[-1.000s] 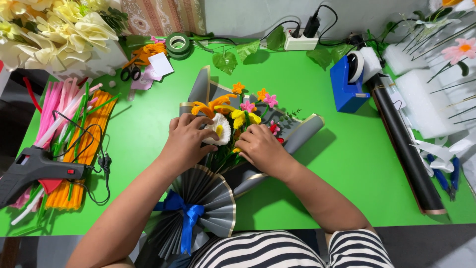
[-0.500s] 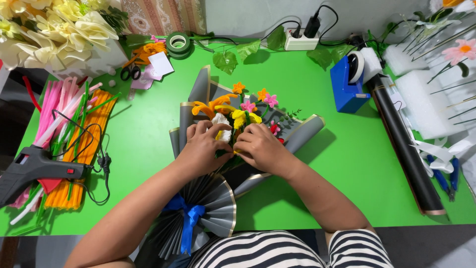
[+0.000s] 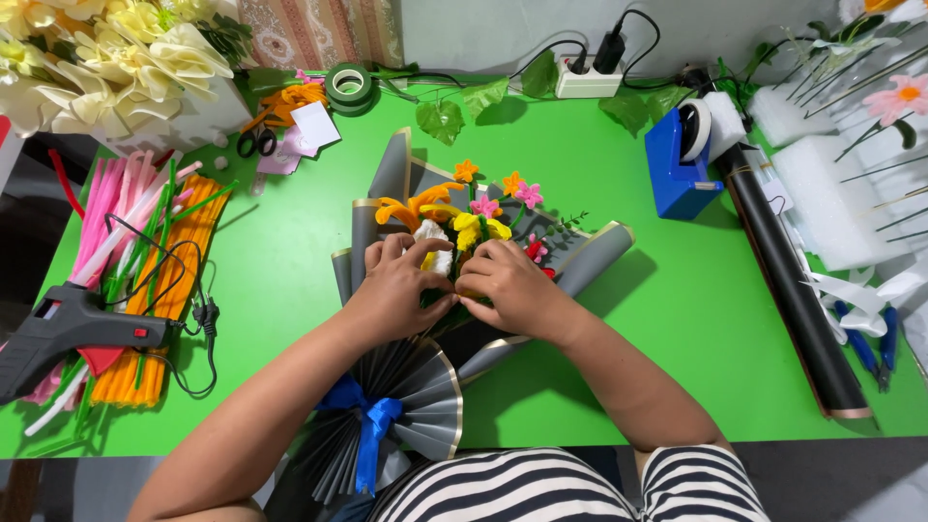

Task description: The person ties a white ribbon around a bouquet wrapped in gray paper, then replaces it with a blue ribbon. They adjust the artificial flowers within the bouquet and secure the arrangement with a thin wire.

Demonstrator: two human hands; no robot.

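two hands meet over the middle of the bouquet, and i read them from my remote seat like this. nearest me, at the table's near edge, sits the pleated grey paper fan with a gold rim [image 3: 411,396], tied with a blue ribbon bow [image 3: 372,425]. just beyond it my left hand [image 3: 396,290] and right hand [image 3: 507,288] lie side by side, fingertips almost touching. the left hand's fingers are curled around a white fuzzy pipe-cleaner flower [image 3: 435,242], pinching it at its base; the right hand's fingers are bent down into the stems beside it, pressing on the bunch, though i cannot tell whether they actually grip a stem. the small bouquet of pipe-cleaner flowers [image 3: 483,208], orange, yellow and pink, lies on the bright green table [image 3: 677,319] in the centre, its heads pointing away from me, cradled in grey wrapping paper with gold edging [image 3: 590,256].

at the near left lies a black hot glue gun [image 3: 68,324] on a heap of pink, green and orange pipe cleaners [image 3: 145,261]. to the right, a long black roll of wrapping paper [image 3: 797,290] runs near to far, with a blue tape dispenser [image 3: 681,159] at its far end. farther off, a green roll of floral tape [image 3: 350,85] sits at the far left, a white power strip [image 3: 590,77] by the far wall, and a cluster of cream fabric flowers [image 3: 106,58] fills the far left corner.
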